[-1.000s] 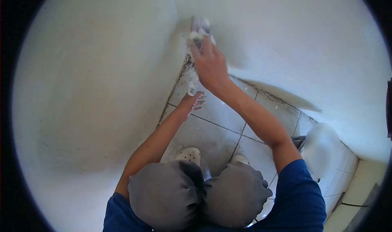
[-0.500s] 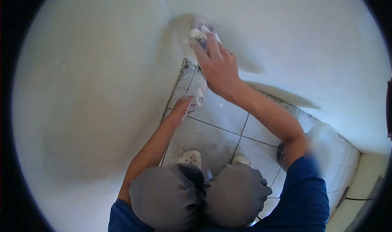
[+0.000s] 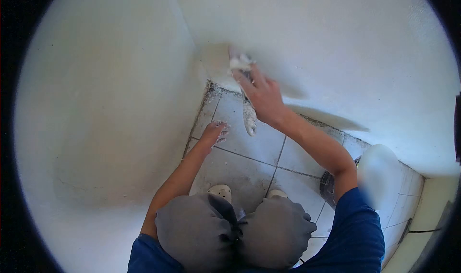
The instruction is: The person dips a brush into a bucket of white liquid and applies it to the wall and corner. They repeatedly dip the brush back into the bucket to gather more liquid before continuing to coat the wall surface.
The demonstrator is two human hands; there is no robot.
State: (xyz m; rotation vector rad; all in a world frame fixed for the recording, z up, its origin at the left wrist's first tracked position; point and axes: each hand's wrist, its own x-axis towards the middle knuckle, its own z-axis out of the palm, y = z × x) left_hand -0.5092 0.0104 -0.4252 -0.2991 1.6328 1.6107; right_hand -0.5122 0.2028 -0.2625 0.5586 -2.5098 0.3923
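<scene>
My right hand (image 3: 265, 96) is closed on a putty knife, its fingers near the blade end. The putty knife's handle (image 3: 249, 117), caked in white, sticks out below my palm. Its blade (image 3: 234, 53) is at the lower part of the right wall (image 3: 326, 47), close to the corner; motion blurs it. White putty (image 3: 241, 62) sits on the tool ahead of my fingers. My left hand (image 3: 212, 134) hovers over the floor tiles near the left wall, fingers loosely bent and apart, smeared with white and holding nothing.
The left wall (image 3: 110, 109) meets the right wall at a corner with a crumbly dark floor edge (image 3: 210, 87). Grey tiles (image 3: 249, 150) lie underfoot, with my light clogs (image 3: 220, 192) on them. A dark container (image 3: 328, 188) stands beside my right arm, near a blurred pale round shape (image 3: 382, 177).
My right hand and the putty knife have moved down and slightly right along the wall. The handle end is now farther from my left hand. The view has shifted slightly.
</scene>
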